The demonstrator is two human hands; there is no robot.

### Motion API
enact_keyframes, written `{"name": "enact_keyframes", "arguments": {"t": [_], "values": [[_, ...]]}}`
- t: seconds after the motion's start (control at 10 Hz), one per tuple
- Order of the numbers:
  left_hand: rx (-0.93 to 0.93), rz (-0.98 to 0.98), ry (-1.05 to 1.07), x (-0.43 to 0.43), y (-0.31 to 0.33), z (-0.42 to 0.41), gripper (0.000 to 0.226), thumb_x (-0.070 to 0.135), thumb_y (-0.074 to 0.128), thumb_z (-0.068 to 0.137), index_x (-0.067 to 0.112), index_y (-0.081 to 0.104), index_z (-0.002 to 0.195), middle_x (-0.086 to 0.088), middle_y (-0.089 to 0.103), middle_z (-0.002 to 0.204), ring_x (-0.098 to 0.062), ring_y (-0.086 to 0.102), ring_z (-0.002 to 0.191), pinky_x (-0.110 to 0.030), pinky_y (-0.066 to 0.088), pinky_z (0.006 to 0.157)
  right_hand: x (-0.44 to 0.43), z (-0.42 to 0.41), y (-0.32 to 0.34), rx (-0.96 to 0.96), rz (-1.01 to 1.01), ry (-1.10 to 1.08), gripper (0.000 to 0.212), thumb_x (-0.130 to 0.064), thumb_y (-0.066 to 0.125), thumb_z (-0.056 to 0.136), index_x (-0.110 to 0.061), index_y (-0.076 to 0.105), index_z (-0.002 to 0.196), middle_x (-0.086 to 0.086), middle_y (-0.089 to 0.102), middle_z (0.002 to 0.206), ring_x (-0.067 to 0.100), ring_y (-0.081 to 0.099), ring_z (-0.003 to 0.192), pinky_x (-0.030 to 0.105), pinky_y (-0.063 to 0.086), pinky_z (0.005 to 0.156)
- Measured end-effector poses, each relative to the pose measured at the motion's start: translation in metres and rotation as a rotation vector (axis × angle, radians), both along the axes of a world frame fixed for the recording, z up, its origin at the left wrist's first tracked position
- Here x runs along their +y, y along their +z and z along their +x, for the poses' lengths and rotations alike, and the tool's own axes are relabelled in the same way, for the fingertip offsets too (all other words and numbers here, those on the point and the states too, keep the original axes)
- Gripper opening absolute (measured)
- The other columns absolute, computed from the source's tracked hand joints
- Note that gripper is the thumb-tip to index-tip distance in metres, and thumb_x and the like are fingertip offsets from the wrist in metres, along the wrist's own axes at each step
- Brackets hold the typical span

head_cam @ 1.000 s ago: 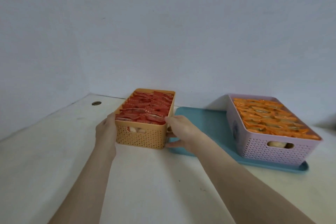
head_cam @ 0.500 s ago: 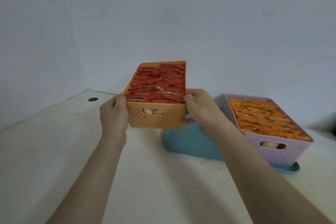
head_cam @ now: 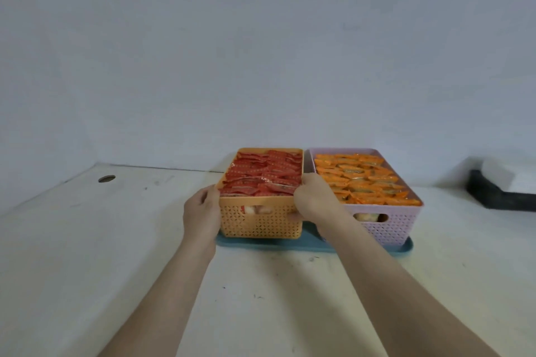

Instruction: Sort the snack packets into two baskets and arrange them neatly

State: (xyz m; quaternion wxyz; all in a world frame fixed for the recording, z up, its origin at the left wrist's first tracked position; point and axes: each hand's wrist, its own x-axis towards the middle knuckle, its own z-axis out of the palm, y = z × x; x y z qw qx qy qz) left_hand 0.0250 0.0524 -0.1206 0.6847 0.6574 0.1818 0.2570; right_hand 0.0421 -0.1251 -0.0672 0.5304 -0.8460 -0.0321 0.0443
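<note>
Both hands clenched on orange basket [head_cam: 260, 220] at frame centre: left grip [head_cam: 201, 213], right grip [head_cam: 314, 200]. It sits on blue tray [head_cam: 401, 247], just beside pink basket [head_cam: 388, 226].

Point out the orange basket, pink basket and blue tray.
orange basket [head_cam: 261, 223]: head view, front perforated wall.
pink basket [head_cam: 397, 229]: head view, front wall right of the handle slot.
blue tray [head_cam: 290, 243]: head view, front rim below the orange basket.

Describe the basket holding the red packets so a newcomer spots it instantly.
Find the teal tray by the back wall. Two perforated baskets sit side by side there. Yours is the orange basket on the left, gripped by both hands; its neighbour, the pink basket, holds orange packets.
</note>
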Motion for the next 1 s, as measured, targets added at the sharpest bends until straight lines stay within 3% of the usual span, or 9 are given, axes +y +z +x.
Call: {"name": "enact_keyframes", "arguments": {"t": [0.1, 0.2, 0.3, 0.4, 0.5, 0.6, 0.7, 0.8, 1.0], "values": [[0.002, -0.052, -0.051, -0.001, -0.005, 0.002, 0.024, 0.029, 0.050, 0.099, 0.015, 0.069, 0.105, -0.006, 0.072, 0.101, -0.017, 0.068, 0.089, -0.031, 0.053, 0.069, -0.005, -0.007, -0.001, -0.044, -0.051, 0.046, 0.048, 0.005, 0.033, 0.090, 0.001, 0.044, 0.137, 0.013, 0.052, 0.138, 0.032, 0.048, 0.126, 0.047, 0.041, 0.108], [-0.026, -0.043, -0.123, 0.002, -0.005, 0.001, 0.035, 0.037, 0.059, 0.094, 0.023, 0.058, 0.127, -0.002, 0.066, 0.119, -0.014, 0.066, 0.099, -0.032, 0.054, 0.076, -0.027, -0.015, 0.002, -0.290, -0.086, 0.005, 0.055, -0.002, 0.040, 0.084, -0.016, 0.055, 0.135, 0.000, 0.061, 0.131, 0.020, 0.054, 0.124, 0.037, 0.044, 0.104], [-0.018, 0.101, -0.270, 0.004, -0.006, -0.005, 0.077, 0.045, 0.077, 0.072, 0.040, 0.041, 0.139, 0.007, 0.057, 0.130, -0.011, 0.059, 0.115, -0.038, 0.049, 0.097, -0.069, -0.024, 0.010, -0.518, -0.324, -0.305, 0.040, -0.009, 0.047, 0.087, -0.019, 0.064, 0.122, 0.002, 0.067, 0.117, 0.023, 0.060, 0.104, 0.036, 0.049, 0.085], [0.001, 0.239, -0.275, -0.002, -0.008, -0.007, 0.089, 0.028, 0.083, 0.073, 0.038, 0.031, 0.145, 0.012, 0.054, 0.128, -0.008, 0.055, 0.115, -0.032, 0.044, 0.099, -0.109, -0.016, 0.001, -0.429, -0.568, -0.507, 0.049, -0.033, 0.049, 0.092, -0.022, 0.044, 0.139, 0.008, 0.048, 0.142, 0.031, 0.038, 0.130, 0.049, 0.038, 0.097], [0.005, 0.278, -0.207, -0.007, -0.009, -0.006, 0.091, 0.022, 0.081, 0.077, 0.030, 0.027, 0.150, 0.008, 0.054, 0.127, -0.010, 0.053, 0.113, -0.029, 0.042, 0.094, -0.133, -0.007, -0.016, -0.163, -0.535, -0.430, 0.078, -0.072, 0.037, 0.085, -0.028, 0.023, 0.148, 0.012, 0.032, 0.151, 0.036, 0.035, 0.135, 0.056, 0.033, 0.103], [0.012, 0.283, -0.166, -0.008, -0.013, -0.005, 0.090, 0.020, 0.080, 0.077, 0.029, 0.028, 0.150, 0.008, 0.053, 0.125, -0.013, 0.053, 0.112, -0.031, 0.043, 0.095, -0.148, -0.006, -0.022, -0.108, -0.344, -0.204, 0.103, -0.087, 0.049, 0.064, -0.036, 0.022, 0.149, 0.010, 0.030, 0.148, 0.027, 0.037, 0.135, 0.050, 0.041, 0.104], [-0.002, 0.308, -0.145, -0.008, -0.013, -0.001, 0.089, 0.019, 0.079, 0.078, 0.027, 0.028, 0.150, 0.008, 0.052, 0.124, -0.013, 0.053, 0.109, -0.030, 0.043, 0.092, -0.154, -0.005, -0.018, -0.104, -0.337, -0.049, 0.115, -0.085, 0.067, 0.047, -0.044, 0.022, 0.146, 0.007, 0.029, 0.145, 0.019, 0.029, 0.136, 0.041, 0.035, 0.108], [-0.011, 0.329, -0.148, -0.011, -0.013, 0.002, 0.089, 0.018, 0.079, 0.079, 0.026, 0.026, 0.150, 0.008, 0.051, 0.124, -0.013, 0.053, 0.108, -0.029, 0.042, 0.090, -0.154, -0.001, -0.021, -0.124, -0.448, -0.104, 0.117, -0.068, 0.077, 0.056, -0.037, 0.015, 0.149, 0.008, 0.029, 0.142, 0.027, 0.046, 0.126, 0.044, 0.042, 0.103], [0.017, 0.397, -0.083, -0.006, -0.010, -0.001, 0.094, 0.023, 0.082, 0.075, 0.027, 0.025, 0.150, -0.001, 0.044, 0.145, -0.019, 0.050, 0.123, -0.038, 0.043, 0.100, -0.156, 0.001, -0.023, -0.123, -0.510, -0.114, 0.127, -0.078, 0.072, 0.047, -0.047, 0.001, 0.148, 0.009, 0.027, 0.148, 0.029, 0.044, 0.130, 0.049, 0.042, 0.103]]}}
